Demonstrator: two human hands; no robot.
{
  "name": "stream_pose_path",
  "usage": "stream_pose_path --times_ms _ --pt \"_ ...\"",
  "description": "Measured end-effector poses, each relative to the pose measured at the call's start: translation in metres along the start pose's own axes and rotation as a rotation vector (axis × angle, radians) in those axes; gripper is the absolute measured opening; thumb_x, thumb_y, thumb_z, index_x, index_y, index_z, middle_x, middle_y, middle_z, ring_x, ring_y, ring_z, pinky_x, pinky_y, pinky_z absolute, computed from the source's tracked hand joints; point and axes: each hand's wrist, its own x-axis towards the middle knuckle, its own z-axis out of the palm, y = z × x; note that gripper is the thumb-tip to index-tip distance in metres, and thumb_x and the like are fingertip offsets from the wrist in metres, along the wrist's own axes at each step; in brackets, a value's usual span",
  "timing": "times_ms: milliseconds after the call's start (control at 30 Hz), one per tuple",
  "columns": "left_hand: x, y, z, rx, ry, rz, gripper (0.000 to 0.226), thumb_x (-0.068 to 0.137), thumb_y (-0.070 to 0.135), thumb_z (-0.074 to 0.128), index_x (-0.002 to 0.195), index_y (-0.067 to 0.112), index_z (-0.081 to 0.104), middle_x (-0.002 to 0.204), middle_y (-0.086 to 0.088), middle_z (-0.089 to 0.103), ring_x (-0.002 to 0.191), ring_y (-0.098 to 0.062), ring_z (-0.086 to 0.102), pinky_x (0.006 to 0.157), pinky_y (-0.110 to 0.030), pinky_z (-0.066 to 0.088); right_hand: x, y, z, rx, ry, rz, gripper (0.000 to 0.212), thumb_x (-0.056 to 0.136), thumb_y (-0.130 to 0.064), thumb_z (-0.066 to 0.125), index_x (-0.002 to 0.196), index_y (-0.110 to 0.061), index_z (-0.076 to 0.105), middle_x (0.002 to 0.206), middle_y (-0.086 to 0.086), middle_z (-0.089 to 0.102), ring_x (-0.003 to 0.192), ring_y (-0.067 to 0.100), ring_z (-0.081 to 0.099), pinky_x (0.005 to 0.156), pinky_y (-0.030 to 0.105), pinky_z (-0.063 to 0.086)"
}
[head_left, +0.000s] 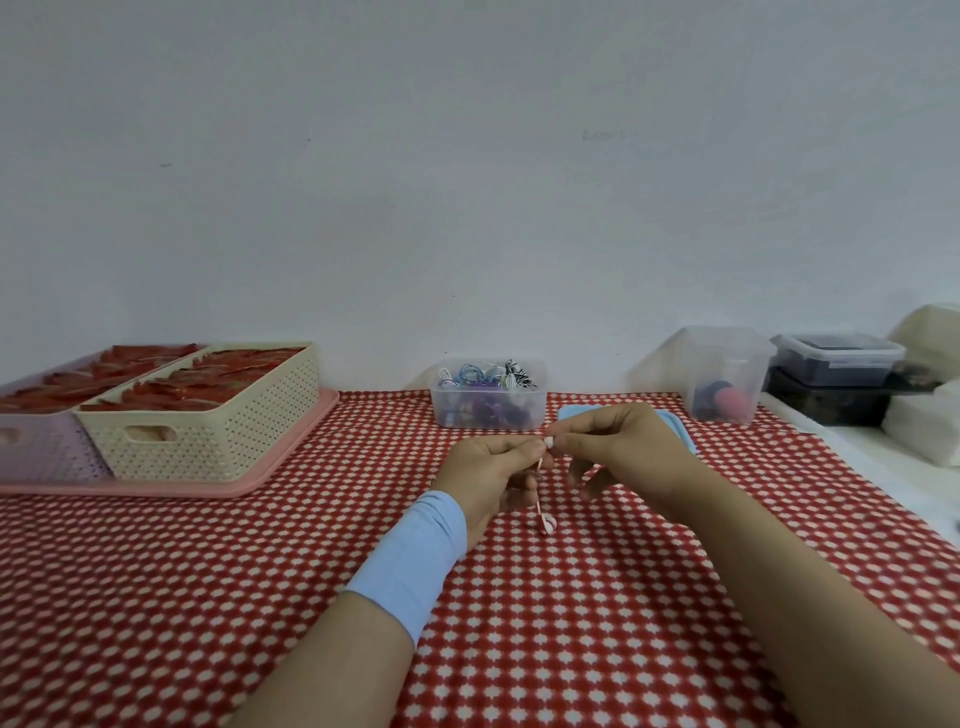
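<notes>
Over the middle of the red-and-white patterned tablecloth (571, 597), my left hand (488, 473) and my right hand (618, 447) meet. Both pinch a small white piece (548, 442) at the top of a thin pink-and-white cord. The cord (540, 493) hangs down from my fingers and ends in a small pink-and-white loop or bead (546, 525) just above the cloth. A light blue band wraps my left wrist (415, 561).
A clear tub (488, 410) of coloured cords stands behind my hands, a blue lid (571, 413) beside it. A cream basket (208, 415) and a lilac basket (36, 441) with red items sit on a pink tray (249, 480) at left. More clear boxes (727, 374) stand at right.
</notes>
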Motion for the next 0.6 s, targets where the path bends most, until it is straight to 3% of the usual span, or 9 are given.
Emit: stream_pose_path --times_ms 200,500,600 --pt "-0.001 -0.0013 -0.0035 0.08 -0.031 0.049 0.012 0.091 0.012 0.067 0.099 0.01 0.076 0.089 -0.008 0.075 0.062 -0.01 0.06 0.055 -0.023 0.053 0.0 0.0009 -0.0036 -0.004 -0.027 0.032 0.009 0.088 -0.005 0.073 0.092 -0.008 0.08 0.072 0.009 0.074 0.057 0.016 0.062 0.051 0.026 0.055" --pt "-0.0026 0.0 -0.0031 0.095 0.013 0.135 0.014 0.089 0.009 0.069 0.101 0.008 0.076 0.085 -0.008 0.075 0.063 -0.01 0.063 0.058 -0.023 0.055 0.0032 0.0016 0.0008 -0.04 0.024 0.002 0.013 0.087 -0.008 0.075 0.099 -0.007 0.079 0.086 0.016 0.077 0.061 0.02 0.067 0.052 0.03 0.059" --pt "-0.0022 0.0008 -0.0032 0.101 0.037 0.131 0.017 0.088 0.009 0.07 0.104 0.011 0.074 0.079 -0.004 0.074 0.063 -0.013 0.066 0.059 -0.025 0.056 0.0031 0.0026 0.0003 -0.055 0.021 -0.02 0.014 0.086 -0.009 0.077 0.1 -0.009 0.079 0.084 0.011 0.077 0.064 0.019 0.069 0.053 0.03 0.058"
